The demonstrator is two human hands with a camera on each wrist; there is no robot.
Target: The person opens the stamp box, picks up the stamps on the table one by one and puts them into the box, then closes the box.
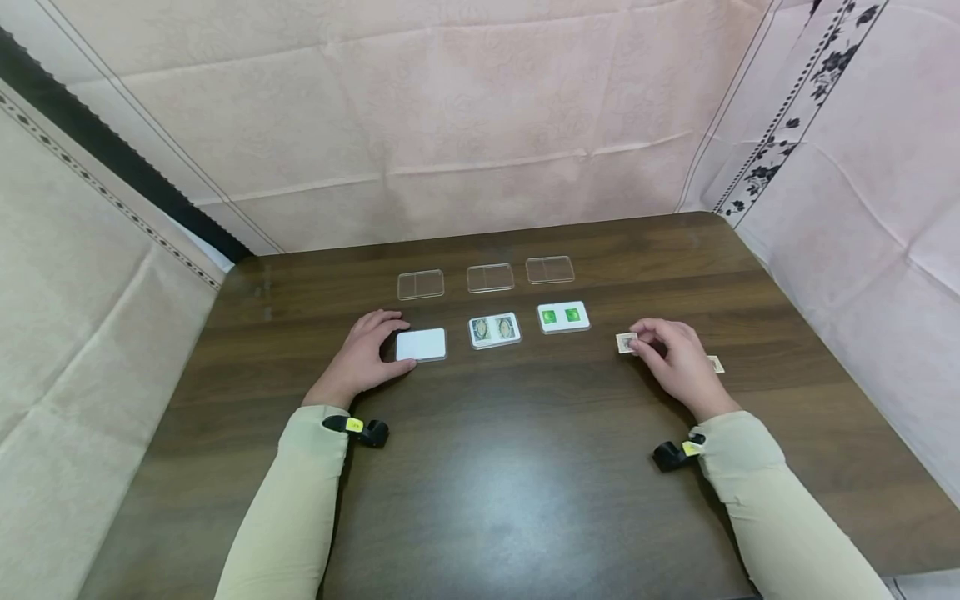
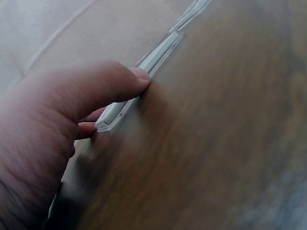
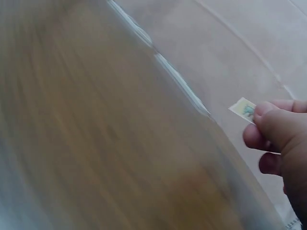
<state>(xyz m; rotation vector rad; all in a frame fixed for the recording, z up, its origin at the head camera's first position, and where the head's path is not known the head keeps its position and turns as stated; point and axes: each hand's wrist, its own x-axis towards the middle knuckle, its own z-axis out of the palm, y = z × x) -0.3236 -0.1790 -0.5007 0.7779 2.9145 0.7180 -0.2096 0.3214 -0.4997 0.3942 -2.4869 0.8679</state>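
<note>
My left hand holds a shallow clear case with a white insert on the table, thumb at its near edge and fingers at its far edge. In the left wrist view the thumb presses the rim of this case. To its right lie a case with two blue-grey stamps and a case with two green stamps. My right hand pinches a small pale-bordered stamp between thumb and fingers, raised over the table. The right wrist view shows a greenish picture on this stamp.
Three clear lids lie in a row behind the cases. Another small stamp lies on the table, partly behind my right hand. Pale cloth hangs behind the brown table and along both sides.
</note>
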